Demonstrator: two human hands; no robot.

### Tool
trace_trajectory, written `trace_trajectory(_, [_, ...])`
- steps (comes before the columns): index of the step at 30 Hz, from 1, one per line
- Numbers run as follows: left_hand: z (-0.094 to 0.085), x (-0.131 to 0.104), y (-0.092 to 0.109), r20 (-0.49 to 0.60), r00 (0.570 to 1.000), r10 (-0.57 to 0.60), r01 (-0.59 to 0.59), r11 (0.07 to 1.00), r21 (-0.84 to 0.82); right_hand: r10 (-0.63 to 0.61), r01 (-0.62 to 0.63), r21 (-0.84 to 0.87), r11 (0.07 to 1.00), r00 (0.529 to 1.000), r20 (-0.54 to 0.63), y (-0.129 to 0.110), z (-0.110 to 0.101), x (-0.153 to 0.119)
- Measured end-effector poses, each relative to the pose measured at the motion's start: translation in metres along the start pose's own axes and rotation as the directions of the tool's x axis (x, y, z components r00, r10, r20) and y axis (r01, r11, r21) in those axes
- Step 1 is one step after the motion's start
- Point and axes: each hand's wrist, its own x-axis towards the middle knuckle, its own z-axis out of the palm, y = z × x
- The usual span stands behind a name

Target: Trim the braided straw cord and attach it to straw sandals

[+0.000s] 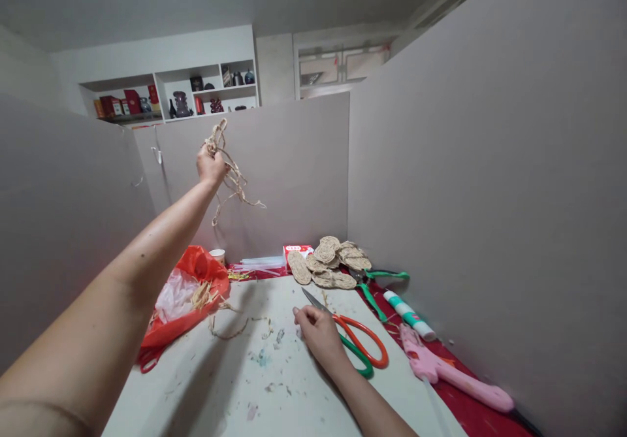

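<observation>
High in front of the back panel, my left hand is closed around a loose bundle of twisted straw cord. Loops stick up above the fist and loose ends hang to the right. My right hand is low over the white board, fingers curled together; whatever they hold, if anything, is hidden. Partly behind that hand lies a pair of scissors with one orange and one green handle, its blades pointing to the far left. A thin piece of straw cord lies on the board left of my right hand.
An orange plastic bag with straw sits at left, near a paper cup. Oval woven straw pieces pile at the back by a red-and-white box. Green-handled pliers, a striped tube and a pink glue gun line the right.
</observation>
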Motion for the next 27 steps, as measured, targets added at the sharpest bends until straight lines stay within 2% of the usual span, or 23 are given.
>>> trace_trajectory(3, [0.017, -0.017, -0.011, 0.087, 0.996, -0.027, 0.029, 0.999, -0.030, -0.023, 0.023, -0.042, 0.999, 1.000, 0.002, 0.001, 0.000, 0.000])
trace_trajectory(6, [0.042, -0.035, -0.013, 0.209, 0.978, -0.009, 0.018, 0.999, -0.040, -0.037, 0.038, -0.081, 0.996, 0.999, 0.011, 0.001, 0.000, -0.001])
trace_trajectory(9, [0.067, -0.054, -0.009, 0.378, 0.926, 0.008, -0.008, 1.000, -0.001, -0.049, 0.053, -0.120, 0.991, 0.998, 0.031, 0.003, 0.000, -0.002])
trace_trajectory(11, [0.080, -0.068, -0.008, 0.537, 0.843, -0.018, -0.017, 0.998, 0.061, -0.055, 0.061, -0.142, 0.988, 0.997, 0.045, 0.004, 0.001, -0.002])
trace_trajectory(12, [0.085, -0.075, -0.009, 0.625, 0.779, -0.048, -0.022, 0.994, 0.104, -0.058, 0.065, -0.151, 0.986, 0.997, 0.051, 0.004, 0.001, -0.002])
trace_trajectory(14, [0.092, -0.091, -0.014, 0.773, 0.621, -0.132, -0.045, 0.978, 0.203, -0.063, 0.072, -0.168, 0.983, 0.996, 0.059, 0.004, 0.001, -0.003])
trace_trajectory(16, [0.095, -0.107, -0.021, 0.859, 0.462, -0.222, -0.094, 0.951, 0.296, -0.067, 0.078, -0.180, 0.981, 0.996, 0.064, 0.003, 0.001, -0.003])
trace_trajectory(18, [0.093, -0.121, -0.027, 0.892, 0.357, -0.278, -0.162, 0.922, 0.352, -0.067, 0.079, -0.190, 0.979, 0.995, 0.069, 0.002, 0.001, -0.004])
trace_trajectory(21, [0.080, -0.143, -0.034, 0.914, 0.283, -0.290, -0.275, 0.889, 0.367, -0.066, 0.081, -0.204, 0.976, 0.994, 0.083, 0.003, 0.000, -0.005])
trace_trajectory(24, [0.049, -0.178, -0.041, 0.941, 0.211, -0.265, -0.366, 0.871, 0.327, -0.070, 0.090, -0.218, 0.972, 0.993, 0.096, 0.007, 0.000, -0.006])
trace_trajectory(27, [0.008, -0.230, -0.052, 0.965, 0.134, -0.224, -0.411, 0.874, 0.260, -0.077, 0.099, -0.230, 0.968, 0.992, 0.103, 0.009, 0.000, -0.006])
